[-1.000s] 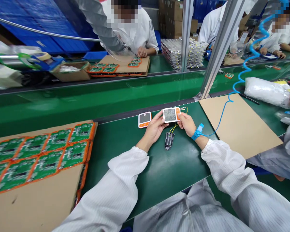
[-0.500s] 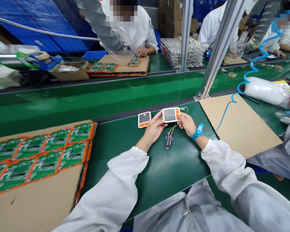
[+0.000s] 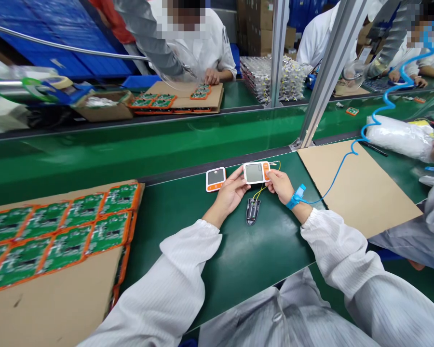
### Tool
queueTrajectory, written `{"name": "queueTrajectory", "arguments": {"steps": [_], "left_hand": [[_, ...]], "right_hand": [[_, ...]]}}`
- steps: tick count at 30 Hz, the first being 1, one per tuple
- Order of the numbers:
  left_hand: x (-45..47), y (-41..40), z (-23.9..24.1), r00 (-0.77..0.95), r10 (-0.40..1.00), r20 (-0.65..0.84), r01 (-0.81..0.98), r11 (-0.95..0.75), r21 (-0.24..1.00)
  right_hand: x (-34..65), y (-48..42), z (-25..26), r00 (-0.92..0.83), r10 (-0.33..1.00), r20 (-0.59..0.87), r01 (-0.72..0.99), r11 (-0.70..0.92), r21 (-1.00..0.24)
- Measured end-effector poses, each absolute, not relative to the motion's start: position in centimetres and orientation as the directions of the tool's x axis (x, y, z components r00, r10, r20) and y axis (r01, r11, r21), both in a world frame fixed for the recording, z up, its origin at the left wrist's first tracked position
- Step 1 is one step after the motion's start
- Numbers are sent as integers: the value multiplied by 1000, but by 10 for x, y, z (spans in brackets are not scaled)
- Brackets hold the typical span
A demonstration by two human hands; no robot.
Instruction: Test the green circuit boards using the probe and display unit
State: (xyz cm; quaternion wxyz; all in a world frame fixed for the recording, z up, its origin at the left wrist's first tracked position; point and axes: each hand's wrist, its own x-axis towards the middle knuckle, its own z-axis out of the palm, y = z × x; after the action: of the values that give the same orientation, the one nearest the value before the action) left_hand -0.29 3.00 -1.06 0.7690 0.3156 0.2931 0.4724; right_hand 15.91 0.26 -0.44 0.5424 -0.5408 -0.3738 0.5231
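Observation:
A white and orange digital display unit is held up between both my hands, its screen facing me and mostly blank. My left hand grips its left edge. On its right side my right hand closes round it, with the thumb at the orange buttons. Yellow wires run from below the unit to a black battery holder lying on the green table. Left of my hands lies a second display unit with a dark screen. A blue wrist strap circles my right wrist.
Cardboard with orange-edged green circuit boards lies at the left. At the right is a bare cardboard sheet, crossed by the strap's blue coiled cord. A metal post rises beyond the table. A co-worker's hand works across the line.
The digits that filled the held unit's screen have gone, leaving only a small mark at its right side. My hands keep almost the same place and grip.

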Motion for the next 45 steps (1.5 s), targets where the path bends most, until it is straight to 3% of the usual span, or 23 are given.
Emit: {"name": "queueTrajectory", "arguments": {"steps": [6,23,31,45], "left_hand": [[-4,31,-9,352,925,-145,-582,338,740],[-4,29,-7,365,923,-127,-574,330,749],[-3,26,-9,414,905,-98,-505,318,802],[-3,27,-15,405,911,-73,-459,271,846]], "right_hand": [[162,3,-2,65,993,-99,-181,-86,-980],[163,3,-5,66,996,-68,-206,-53,-977],[165,3,-4,187,977,-99,-102,-81,-991],[166,3,-4,270,957,-101,-75,-84,-994]]}}
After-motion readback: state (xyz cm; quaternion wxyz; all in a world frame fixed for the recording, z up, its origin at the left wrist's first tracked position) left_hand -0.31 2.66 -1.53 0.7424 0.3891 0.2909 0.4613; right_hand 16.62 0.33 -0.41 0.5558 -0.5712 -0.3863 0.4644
